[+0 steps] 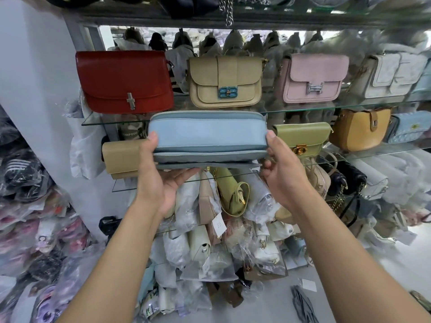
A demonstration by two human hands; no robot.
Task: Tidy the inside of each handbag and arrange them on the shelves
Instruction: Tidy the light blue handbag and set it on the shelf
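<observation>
Handbag, pale blue, held up at chest height in front of a set of glass shelves, one hand at each short end. Its long axis runs left to right, level with the shelf edges. The left hand grips the left end, thumb on top and fingers underneath. The right hand grips the right end the same way, thumb on the corner and fingers curled below. Neither hand is nearer than the other; the bag sits squarely between them, just ahead of the palms.

The bag is a long, low oblong with rounded corners. Its surface looks soft and matte, like suede, with a raised seam round the edge and layered panels along the lower side. No clasp shows, so which face is turned to the camera cannot be told.

Directly behind it is a gap on the middle shelf, between a smooth tan clutch on the left and an olive green bag with a gold clasp on the right. The gap probably takes the blue bag if it goes straight forward, kept level.

On the shelf above stand a glossy red bag, a beige bag and a fuzzy pink bag. Below, a heap of plastic-wrapped bags is piled on the lower shelves.
</observation>
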